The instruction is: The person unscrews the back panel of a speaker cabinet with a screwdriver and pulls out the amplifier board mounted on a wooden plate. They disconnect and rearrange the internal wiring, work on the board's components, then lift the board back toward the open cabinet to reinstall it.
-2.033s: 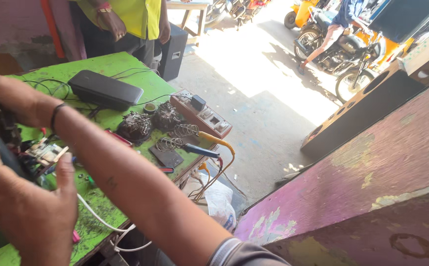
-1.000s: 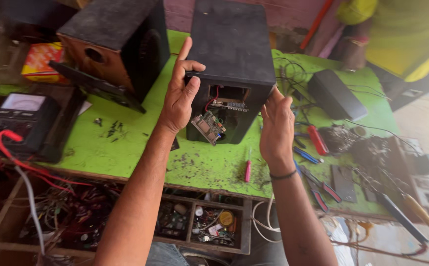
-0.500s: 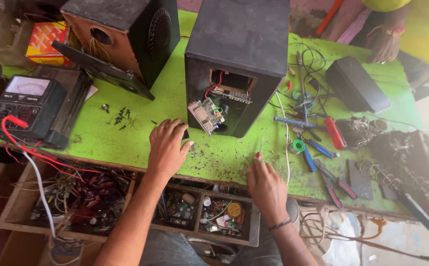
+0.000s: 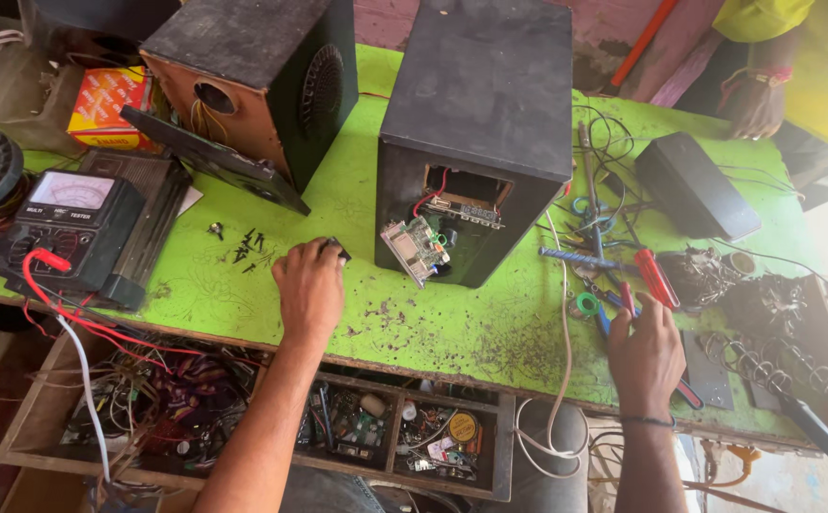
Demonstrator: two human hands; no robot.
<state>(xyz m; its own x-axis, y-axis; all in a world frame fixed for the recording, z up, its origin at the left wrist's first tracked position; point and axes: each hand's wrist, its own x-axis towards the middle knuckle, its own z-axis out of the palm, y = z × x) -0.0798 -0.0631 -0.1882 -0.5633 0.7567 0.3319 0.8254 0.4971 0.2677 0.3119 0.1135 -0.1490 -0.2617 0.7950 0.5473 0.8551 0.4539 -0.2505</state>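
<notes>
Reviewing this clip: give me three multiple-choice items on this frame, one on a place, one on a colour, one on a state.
1. Where does the left hand rest?
A. on the green table, by the loose screws
B. on the meter
C. in the drawer

2. What colour are the leads plugged into the multimeter?
A. blue
B. red
C. yellow

3. What is the state of the nearer speaker box?
A. sealed
B. lying flat
C. opened, with its circuit board hanging out

Answers: 1 A, the hand lies on the tabletop beside the screws; 2 B, red wires leave it; 3 C, the board dangles at the cutout.
</notes>
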